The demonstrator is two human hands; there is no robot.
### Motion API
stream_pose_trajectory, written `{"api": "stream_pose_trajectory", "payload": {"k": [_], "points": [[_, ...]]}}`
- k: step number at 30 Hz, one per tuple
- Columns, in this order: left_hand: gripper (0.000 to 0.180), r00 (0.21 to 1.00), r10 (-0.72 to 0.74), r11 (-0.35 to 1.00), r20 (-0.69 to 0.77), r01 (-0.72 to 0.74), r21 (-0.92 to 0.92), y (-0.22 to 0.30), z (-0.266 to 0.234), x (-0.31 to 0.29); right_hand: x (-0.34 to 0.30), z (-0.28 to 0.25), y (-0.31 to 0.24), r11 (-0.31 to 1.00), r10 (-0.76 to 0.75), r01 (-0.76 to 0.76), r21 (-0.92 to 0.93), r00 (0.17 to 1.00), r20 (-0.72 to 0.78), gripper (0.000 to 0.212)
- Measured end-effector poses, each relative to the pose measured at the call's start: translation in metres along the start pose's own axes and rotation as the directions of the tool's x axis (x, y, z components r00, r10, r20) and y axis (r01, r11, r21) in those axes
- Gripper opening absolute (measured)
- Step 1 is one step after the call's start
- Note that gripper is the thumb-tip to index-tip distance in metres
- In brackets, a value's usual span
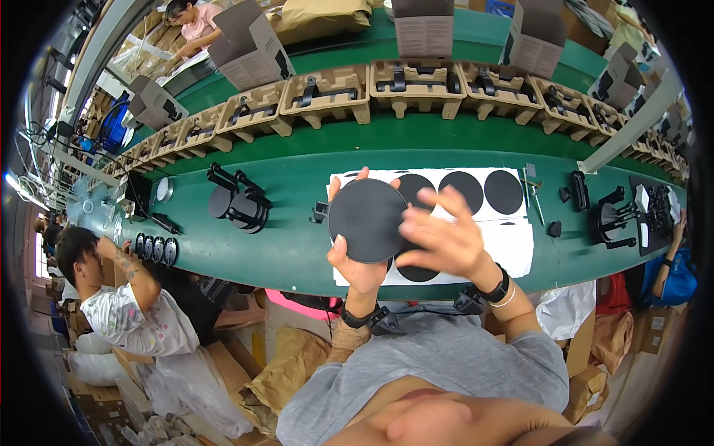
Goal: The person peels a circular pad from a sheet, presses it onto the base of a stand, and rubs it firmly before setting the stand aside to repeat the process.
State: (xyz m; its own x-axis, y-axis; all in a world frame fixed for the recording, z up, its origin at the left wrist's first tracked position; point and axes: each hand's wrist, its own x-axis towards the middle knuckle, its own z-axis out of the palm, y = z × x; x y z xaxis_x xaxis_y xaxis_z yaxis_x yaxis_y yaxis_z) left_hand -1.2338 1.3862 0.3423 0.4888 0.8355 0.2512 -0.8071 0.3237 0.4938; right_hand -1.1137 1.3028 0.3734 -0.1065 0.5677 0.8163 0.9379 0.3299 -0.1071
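My left hand [362, 275] is closed around the rim of a round black disc-shaped base [368, 221], its flat face turned up. A small black bracket [318, 213] sticks out at the disc's left side. My right hand [448, 238] is raised at the disc's right edge, its fingers stretched apart and a little blurred. Whether a fingertip touches the disc, I cannot tell. Beneath both hands lies a white sheet [513, 249] with round black pads [503, 192] on it; some are partly covered by my hands and the disc.
Black round-based stands [242, 208] stand left on the green bench [297, 256]; more black parts [611, 223] lie right. Cardboard trays [323, 93] holding black parts line the far side, with open boxes [249, 48] behind. A person [137, 297] works at the left; another's hand [678, 227] shows at far right.
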Motion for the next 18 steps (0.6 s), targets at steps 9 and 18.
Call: {"api": "stream_pose_trajectory", "payload": {"k": [9, 18], "points": [[0.094, 0.996, -0.048, 0.996, 0.074, 0.054, -0.071, -0.027, -0.067, -0.001, 0.011, 0.047, 0.008, 0.887, 0.284, -0.314, 0.338, 0.949, 0.138, 0.034], [0.062, 0.978, -0.169, 0.986, 0.126, 0.167, 0.021, 0.044, -0.047, -0.013, 0.139, 0.122, 0.109, 0.722, 0.660, -0.636, 0.273, 0.751, 0.005, 0.035]]}}
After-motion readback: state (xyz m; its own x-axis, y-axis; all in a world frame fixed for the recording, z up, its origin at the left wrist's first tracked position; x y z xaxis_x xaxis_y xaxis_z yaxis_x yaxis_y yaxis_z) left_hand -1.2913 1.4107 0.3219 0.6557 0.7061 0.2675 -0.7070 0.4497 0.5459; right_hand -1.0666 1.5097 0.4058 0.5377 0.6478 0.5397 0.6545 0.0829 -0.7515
